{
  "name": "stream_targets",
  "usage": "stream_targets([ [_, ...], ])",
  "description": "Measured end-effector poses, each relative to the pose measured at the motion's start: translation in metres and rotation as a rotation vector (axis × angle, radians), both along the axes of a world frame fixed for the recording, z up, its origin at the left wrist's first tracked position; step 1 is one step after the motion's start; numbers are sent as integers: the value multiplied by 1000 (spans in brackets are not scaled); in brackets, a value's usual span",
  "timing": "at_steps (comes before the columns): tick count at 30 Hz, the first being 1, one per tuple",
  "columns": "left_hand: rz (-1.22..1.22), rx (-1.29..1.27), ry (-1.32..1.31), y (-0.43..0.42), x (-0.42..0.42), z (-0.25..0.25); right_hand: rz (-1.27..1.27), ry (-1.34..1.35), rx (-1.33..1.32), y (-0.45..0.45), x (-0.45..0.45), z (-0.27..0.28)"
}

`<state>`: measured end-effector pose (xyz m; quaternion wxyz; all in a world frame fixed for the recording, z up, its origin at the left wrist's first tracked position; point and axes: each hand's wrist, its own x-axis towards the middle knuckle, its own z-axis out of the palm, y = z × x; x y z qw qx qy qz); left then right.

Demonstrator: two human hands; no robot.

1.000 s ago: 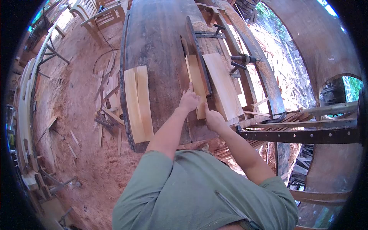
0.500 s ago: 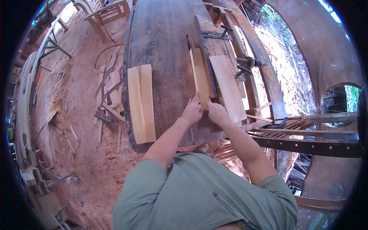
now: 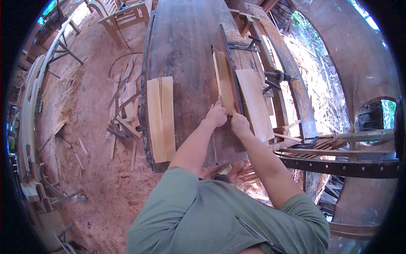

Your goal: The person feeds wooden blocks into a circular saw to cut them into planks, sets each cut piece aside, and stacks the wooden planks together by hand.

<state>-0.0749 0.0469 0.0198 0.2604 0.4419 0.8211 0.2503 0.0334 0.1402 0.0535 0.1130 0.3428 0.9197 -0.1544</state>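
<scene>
A pale wooden board [image 3: 225,82] lies on the dark saw table [image 3: 186,55], lengthwise along the upright fence [image 3: 229,63] on its right. My left hand [image 3: 217,115] is on the board's near left edge, index finger stretched forward along it. At the near end, my right hand [image 3: 240,124] presses with fingers curled, close to the fence. Both hands are in contact with the board. A thin dark upright piece, perhaps the blade, shows by the board's far left corner; its detail is unclear.
Several pale boards [image 3: 160,118] lie at the table's left edge. Another pale board [image 3: 255,103] rests right of the fence, near the black clamp handles [image 3: 272,84]. Wood offcuts [image 3: 127,101] and a cable litter the sawdust-covered floor at left. A dark metal bar [image 3: 338,165] stands out at right.
The board and both hands have slid forward along the fence, away from me. The whole view has shifted slightly; the other boards stay in place on the table.
</scene>
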Motion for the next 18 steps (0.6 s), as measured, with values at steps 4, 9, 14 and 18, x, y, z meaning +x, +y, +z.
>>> stream_targets([
  [4, -1, -1, -6, -5, 5, 1, 36, -37, -31, -6, 7, 17],
  [9, -32, 238, 60, -53, 81, -14, 100, -59, -89, -43, 86, 27],
  [14, -87, 253, -96, -128, 155, 4, 215, 132, 22, -108, 210, 35],
  [18, -198, 256, 87, -142, 152, 17, 51, 514, 74, -136, 247, 4],
])
